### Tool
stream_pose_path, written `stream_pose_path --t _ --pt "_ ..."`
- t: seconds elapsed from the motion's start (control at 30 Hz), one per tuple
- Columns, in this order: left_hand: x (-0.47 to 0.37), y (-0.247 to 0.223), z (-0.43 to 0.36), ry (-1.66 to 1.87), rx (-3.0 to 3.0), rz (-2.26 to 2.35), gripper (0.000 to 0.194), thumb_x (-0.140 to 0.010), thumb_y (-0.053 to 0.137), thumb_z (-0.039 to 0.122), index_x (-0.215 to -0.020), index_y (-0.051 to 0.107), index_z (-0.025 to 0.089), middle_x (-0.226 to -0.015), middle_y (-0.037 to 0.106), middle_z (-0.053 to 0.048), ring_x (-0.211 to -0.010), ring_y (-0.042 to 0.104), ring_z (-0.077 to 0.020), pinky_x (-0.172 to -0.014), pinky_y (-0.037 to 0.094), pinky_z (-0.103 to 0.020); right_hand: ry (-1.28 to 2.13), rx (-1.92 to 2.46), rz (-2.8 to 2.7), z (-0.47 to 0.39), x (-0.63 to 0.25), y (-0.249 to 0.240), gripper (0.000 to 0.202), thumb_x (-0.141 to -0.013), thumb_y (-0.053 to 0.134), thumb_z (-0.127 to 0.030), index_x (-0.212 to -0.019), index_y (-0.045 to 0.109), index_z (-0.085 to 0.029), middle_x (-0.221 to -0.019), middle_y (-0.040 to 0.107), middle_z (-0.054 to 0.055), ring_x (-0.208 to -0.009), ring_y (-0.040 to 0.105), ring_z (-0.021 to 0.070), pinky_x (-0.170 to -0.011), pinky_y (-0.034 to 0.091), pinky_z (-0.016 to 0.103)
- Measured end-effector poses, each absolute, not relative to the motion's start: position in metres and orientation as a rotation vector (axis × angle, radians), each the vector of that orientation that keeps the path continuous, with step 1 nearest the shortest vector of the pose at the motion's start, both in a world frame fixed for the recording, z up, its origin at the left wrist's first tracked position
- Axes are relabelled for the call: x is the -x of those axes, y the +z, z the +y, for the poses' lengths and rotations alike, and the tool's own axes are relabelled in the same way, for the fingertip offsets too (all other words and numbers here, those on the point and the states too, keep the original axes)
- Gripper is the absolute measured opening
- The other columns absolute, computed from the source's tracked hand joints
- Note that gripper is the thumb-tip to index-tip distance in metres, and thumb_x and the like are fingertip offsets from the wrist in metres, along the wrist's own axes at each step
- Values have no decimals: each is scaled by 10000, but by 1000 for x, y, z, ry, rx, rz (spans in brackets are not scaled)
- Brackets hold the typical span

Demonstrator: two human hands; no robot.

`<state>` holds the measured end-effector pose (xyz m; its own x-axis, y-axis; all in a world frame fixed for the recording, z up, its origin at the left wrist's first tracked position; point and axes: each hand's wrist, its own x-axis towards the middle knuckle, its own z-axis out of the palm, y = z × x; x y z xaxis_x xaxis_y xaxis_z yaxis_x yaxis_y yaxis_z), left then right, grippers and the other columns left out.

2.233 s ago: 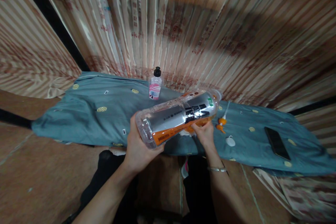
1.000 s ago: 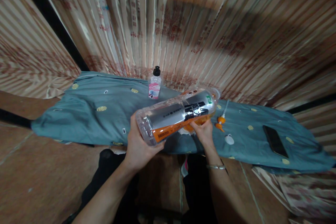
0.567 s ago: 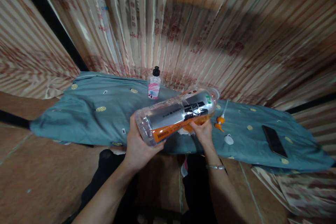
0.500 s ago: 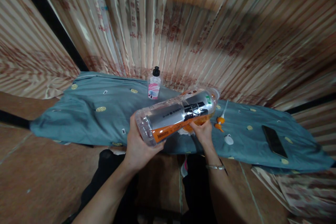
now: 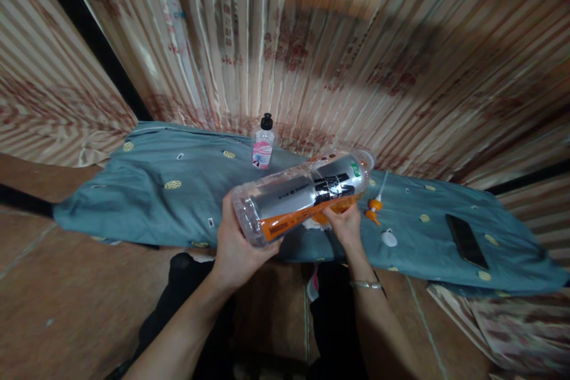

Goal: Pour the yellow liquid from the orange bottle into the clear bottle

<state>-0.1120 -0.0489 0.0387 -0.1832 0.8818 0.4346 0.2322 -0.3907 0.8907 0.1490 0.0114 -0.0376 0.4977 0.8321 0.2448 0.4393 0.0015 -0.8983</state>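
Observation:
A large clear plastic bottle [image 5: 307, 196] with a silver, black and orange label lies tilted above the cloth, its base toward me and its neck pointing right and away. My left hand [image 5: 236, 243] is wrapped around the base end. Below the bottle's middle, my right hand [image 5: 347, 225] has its fingers closed around an orange container [image 5: 332, 212], most of which the large bottle hides. Whether the large bottle's neck touches it cannot be seen. Right of that hand lie an orange pump top [image 5: 374, 205] with a pale tube and a round white cap [image 5: 389, 238].
A small clear bottle [image 5: 263, 148] with a black top and pink label stands upright behind the large one. A dark phone [image 5: 466, 240] lies at the right on the teal patterned cloth [image 5: 146, 196]. Striped curtains [image 5: 285, 41] hang behind, and black poles [image 5: 89, 29] run at the sides.
Both hands and the large bottle hold almost the same position. The whole view has shifted very slightly; nothing was taken up or let go.

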Motion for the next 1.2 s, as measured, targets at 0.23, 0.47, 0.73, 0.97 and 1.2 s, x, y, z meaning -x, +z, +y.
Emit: stream_pose_path --t 0.23,0.47,0.73,0.97,1.2 --pt "111 40 -48 1663 -1614 1274 802 -628 908 348 -1307 497 231 -1167 704 -65 -1014 755 -276 -901 638 -426 431 1654 -1104 13 -151 -40 575 -558 844 -612 -924 634 -221 -931 778 105 -889 737 324 -876 595 491" --pt "112 41 -49 1649 -1624 1308 784 -616 905 320 -1289 521 205 -1174 714 -73 -1048 759 -265 -918 632 -393 450 1692 -1093 12 -148 -35 577 -542 811 -632 -904 634 -219 -960 773 135 -911 734 346 -885 592 519" --pt "110 42 -49 1662 -1587 1297 763 -617 890 309 -1277 520 208 -1145 722 -66 -1008 767 -257 -888 641 -378 428 1667 -1124 14 -152 -42 528 -568 816 -605 -904 652 -232 -916 790 117 -875 751 349 -854 610 515" --pt "109 41 -49 1611 -1509 1292 813 -608 898 348 -1304 502 205 -1149 727 -80 -1027 765 -274 -910 641 -402 444 1651 -1130 13 -155 -46 568 -575 853 -568 -979 659 -219 -914 800 97 -909 769 340 -857 626 470" --pt "110 40 -49 1595 -1512 1298 811 -612 895 363 -1308 508 207 -1166 716 -86 -1044 758 -276 -923 635 -415 464 1663 -1114 12 -153 -43 578 -573 857 -573 -974 664 -204 -972 797 131 -969 762 375 -917 614 524"
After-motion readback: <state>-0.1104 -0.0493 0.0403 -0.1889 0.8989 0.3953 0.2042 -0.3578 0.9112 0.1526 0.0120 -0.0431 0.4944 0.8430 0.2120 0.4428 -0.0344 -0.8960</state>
